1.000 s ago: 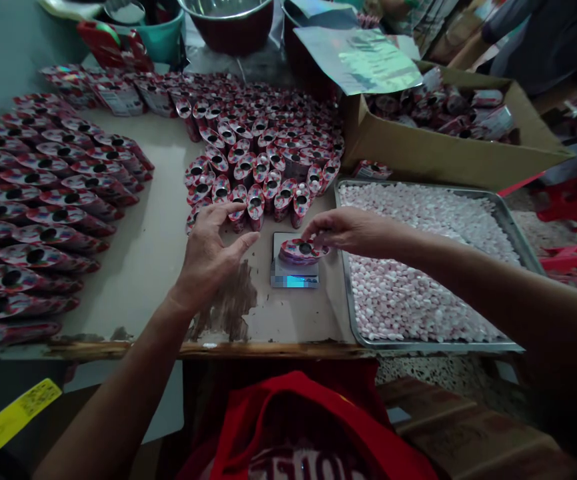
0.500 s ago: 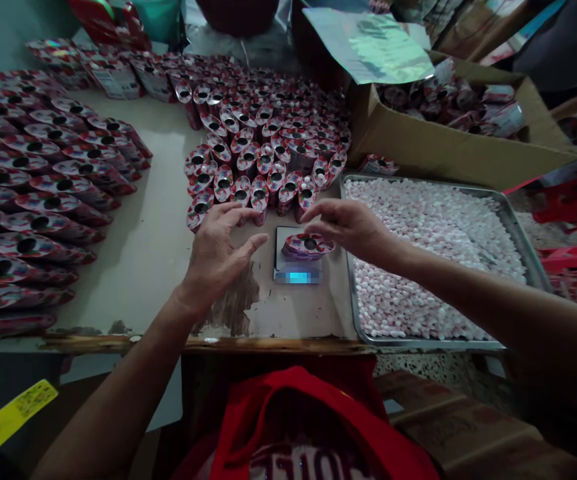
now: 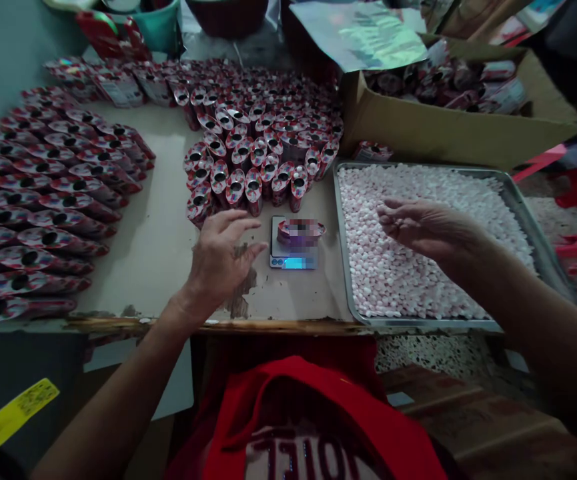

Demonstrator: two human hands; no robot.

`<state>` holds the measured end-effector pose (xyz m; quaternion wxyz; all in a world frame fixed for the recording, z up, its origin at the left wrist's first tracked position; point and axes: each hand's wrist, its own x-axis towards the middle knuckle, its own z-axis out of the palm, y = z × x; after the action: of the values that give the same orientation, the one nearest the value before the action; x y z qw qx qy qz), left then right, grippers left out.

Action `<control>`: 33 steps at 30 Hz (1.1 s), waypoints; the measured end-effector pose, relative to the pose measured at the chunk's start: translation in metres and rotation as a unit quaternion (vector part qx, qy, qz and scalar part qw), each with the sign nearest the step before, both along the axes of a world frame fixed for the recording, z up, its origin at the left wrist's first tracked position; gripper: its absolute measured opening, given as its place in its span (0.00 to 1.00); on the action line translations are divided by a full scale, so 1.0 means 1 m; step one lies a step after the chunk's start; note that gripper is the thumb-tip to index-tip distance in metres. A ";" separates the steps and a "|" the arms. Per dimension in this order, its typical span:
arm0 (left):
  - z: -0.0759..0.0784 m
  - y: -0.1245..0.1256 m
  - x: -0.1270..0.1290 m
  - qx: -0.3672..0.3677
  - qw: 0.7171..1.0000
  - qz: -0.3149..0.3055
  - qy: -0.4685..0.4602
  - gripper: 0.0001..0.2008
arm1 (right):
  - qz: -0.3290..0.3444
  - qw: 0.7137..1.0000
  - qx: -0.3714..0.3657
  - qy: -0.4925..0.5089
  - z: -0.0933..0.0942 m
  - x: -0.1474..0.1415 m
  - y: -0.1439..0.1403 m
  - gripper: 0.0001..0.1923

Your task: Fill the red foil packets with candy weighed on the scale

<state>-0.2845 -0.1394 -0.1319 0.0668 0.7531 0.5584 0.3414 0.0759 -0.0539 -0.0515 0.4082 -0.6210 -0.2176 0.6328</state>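
1. Nearest to the person, the left hand (image 3: pixel 221 260) hovers palm-down just over the bench (image 3: pixel 158 247), fingers spread and slightly curled, grip released and holding nothing. It waits just left of the scale, thumb pointing toward it — placed, I'd judge, to take the pouch without reaching.

2. The small digital scale (image 3: pixel 288 257) sits near the bench's front edge, its display lit blue. On its platform stands one red pouch (image 3: pixel 301 231), open end up, touched by neither hand.

3. To the right, the right hand (image 3: pixel 425 227) is out over the metal tray (image 3: pixel 518 213), palm turned partly up, fingers loosely cupped and pointing left. I cannot tell whether it holds any candies; the forearm stretches in from the lower right.

4. The tray is filled edge to edge with small pink-and-white candies (image 3: pixel 393 280) and butts against the scale's side of the bench — close, so a pinch travels only a short way.

5. Beyond the scale, a cluster of upright pouches (image 3: pixel 263 140) stands mouths open; rows of lying pouches (image 3: pixel 38 200) fan out on the left.

6. Farthest back, a cardboard box (image 3: pixel 443 130) holds more packets.
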 end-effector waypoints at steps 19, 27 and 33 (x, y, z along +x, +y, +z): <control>-0.068 -0.011 0.029 -0.052 0.997 0.025 0.052 0.33 | 0.267 0.919 0.269 -0.106 -0.001 -0.086 -0.044 0.23; -0.072 -0.023 0.028 -0.109 0.990 -0.029 0.083 0.36 | 0.390 0.905 0.149 -0.082 -0.008 -0.094 0.002 0.13; -0.062 -0.025 0.028 -0.145 0.986 -0.044 0.068 0.34 | 0.517 0.738 0.216 -0.376 0.000 -0.088 0.002 0.10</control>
<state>-0.2568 -0.1646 -0.1935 0.1523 0.7806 0.5718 0.2011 -0.0121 -0.0518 -0.0519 0.0268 -0.4952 -0.7720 0.3977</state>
